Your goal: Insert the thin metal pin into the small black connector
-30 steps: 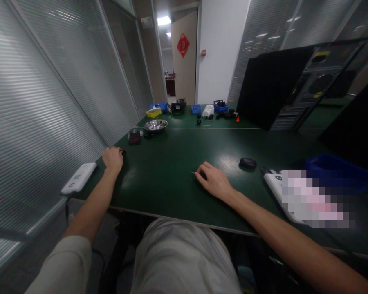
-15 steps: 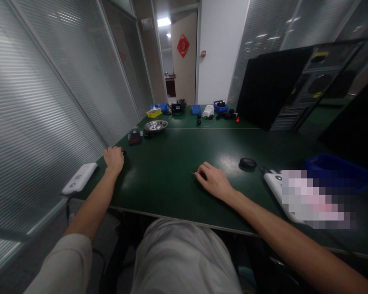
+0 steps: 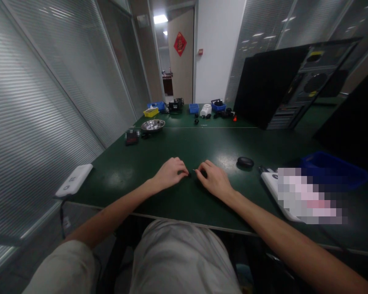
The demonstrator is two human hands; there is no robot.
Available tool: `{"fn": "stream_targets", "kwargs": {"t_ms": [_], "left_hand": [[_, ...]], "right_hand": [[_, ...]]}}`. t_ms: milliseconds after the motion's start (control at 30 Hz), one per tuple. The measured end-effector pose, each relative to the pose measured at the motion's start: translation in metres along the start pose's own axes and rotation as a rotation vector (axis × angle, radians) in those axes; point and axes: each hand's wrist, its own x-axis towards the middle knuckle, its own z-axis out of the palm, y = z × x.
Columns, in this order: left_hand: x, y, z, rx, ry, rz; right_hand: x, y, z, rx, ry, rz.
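Observation:
Over the green table (image 3: 171, 149), my left hand (image 3: 171, 173) pinches a tiny dark thing (image 3: 189, 174), too small to name, between thumb and fingertips. Facing it across a narrow gap, my right hand (image 3: 214, 178) has thumb and index finger closed on a small thin light-coloured piece (image 3: 194, 170) that points left. The two pinched things are close together but look apart. A black oval object (image 3: 245, 162) lies on the table to the right of my right hand.
White devices lie at the left edge (image 3: 74, 180) and at right (image 3: 279, 194), near a blue bin (image 3: 334, 171). A metal bowl (image 3: 153, 125), a yellow tray (image 3: 151, 112) and small blue baskets (image 3: 194, 108) stand farther back. A black computer case (image 3: 270, 85) stands back right.
My left hand has come from the table's left edge to the middle, beside my right hand, with a tiny dark thing in its fingers. My right hand has barely moved.

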Motion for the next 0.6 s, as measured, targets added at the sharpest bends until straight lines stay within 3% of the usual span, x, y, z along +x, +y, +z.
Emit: {"fn": "stream_targets", "kwargs": {"t_ms": [133,367,600], "left_hand": [[0.001,0.011,0.018,-0.077,0.069,-0.003],[-0.001,-0.004,0.019,-0.337,0.053,-0.096],[0.001,-0.007,0.021,-0.411,0.009,-0.157]], "right_hand": [[-0.001,0.003,-0.001,-0.007,-0.012,0.02],[-0.002,0.001,-0.003,0.004,-0.059,0.007],[-0.001,0.001,-0.005,-0.01,-0.087,-0.005]]}}
